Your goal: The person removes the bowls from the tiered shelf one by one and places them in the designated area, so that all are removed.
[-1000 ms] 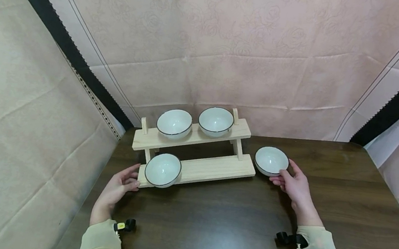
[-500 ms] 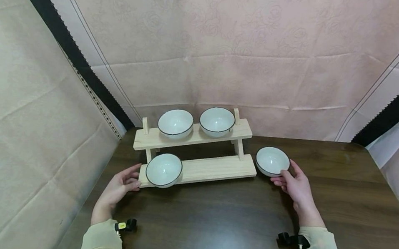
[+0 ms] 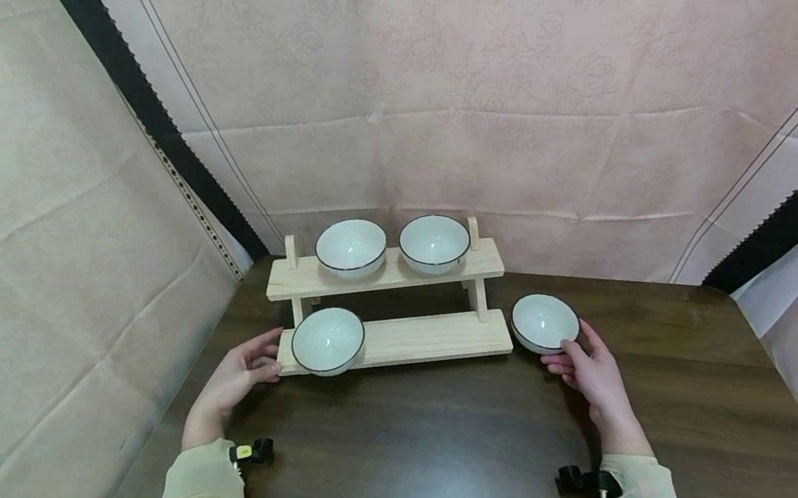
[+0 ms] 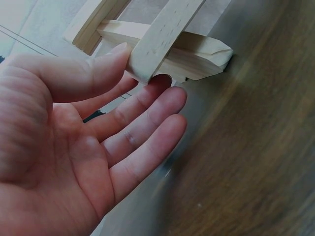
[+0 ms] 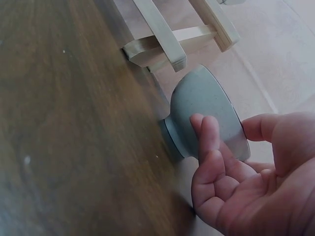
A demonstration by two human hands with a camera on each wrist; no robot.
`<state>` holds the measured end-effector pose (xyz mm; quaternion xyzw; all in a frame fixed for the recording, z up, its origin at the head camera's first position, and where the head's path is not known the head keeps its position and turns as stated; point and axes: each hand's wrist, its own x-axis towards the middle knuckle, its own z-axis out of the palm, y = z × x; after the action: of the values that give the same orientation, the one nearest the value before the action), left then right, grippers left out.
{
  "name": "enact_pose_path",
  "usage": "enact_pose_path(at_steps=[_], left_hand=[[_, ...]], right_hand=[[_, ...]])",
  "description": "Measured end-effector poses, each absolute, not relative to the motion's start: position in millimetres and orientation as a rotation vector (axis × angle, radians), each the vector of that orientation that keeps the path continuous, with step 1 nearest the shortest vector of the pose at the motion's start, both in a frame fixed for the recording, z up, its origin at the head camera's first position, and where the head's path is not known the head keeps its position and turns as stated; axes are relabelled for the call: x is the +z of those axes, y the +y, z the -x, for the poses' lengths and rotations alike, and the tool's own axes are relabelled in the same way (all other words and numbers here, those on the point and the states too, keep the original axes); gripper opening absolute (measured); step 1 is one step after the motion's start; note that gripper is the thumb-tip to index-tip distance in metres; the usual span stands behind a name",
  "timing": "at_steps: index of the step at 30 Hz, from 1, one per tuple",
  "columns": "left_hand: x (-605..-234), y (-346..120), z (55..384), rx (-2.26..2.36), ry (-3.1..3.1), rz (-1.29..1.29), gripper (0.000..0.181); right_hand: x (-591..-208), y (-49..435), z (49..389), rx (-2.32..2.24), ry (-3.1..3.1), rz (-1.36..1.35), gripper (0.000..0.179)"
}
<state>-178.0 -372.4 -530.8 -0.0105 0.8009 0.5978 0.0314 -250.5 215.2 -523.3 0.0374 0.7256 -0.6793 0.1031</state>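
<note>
At the left end of a two-tier wooden rack, my left hand grips the lower board. The left wrist view has the thumb on one face of the board end, with the fingers curled toward its other side. To the right of the rack, my right hand pinches a white bowl with a dark rim. Seen from the right wrist, the thumb lies at the bowl's rim and the fingers against its outer wall; its foot is down at the tabletop.
Two like bowls, one on the left and one on the right, stand on the upper tier. A third bowl sits at the lower tier's left end. Pale cloth hangs behind the dark wooden table.
</note>
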Motion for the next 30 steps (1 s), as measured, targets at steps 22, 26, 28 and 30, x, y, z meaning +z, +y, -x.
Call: enact_pose_path(at_steps=[22,26,28,30], left_hand=[[-533,-373,178,1.823,2.473,0.041,0.069],[-533,-373,179,1.818,2.473,0.050,0.069],[-533,-373,179,1.815,2.476,0.050,0.069],[-533,-373,179,1.818,2.474,0.056,0.069]], right_hand=[[-533,216,251,-1.976,2.182,-0.082,0.079],[-532,214,252,-1.980,2.172,-0.082,0.080],[-531,214,252,-1.982,2.167,-0.080,0.080],[-530,213,252,-1.983,2.160,-0.082,0.080]])
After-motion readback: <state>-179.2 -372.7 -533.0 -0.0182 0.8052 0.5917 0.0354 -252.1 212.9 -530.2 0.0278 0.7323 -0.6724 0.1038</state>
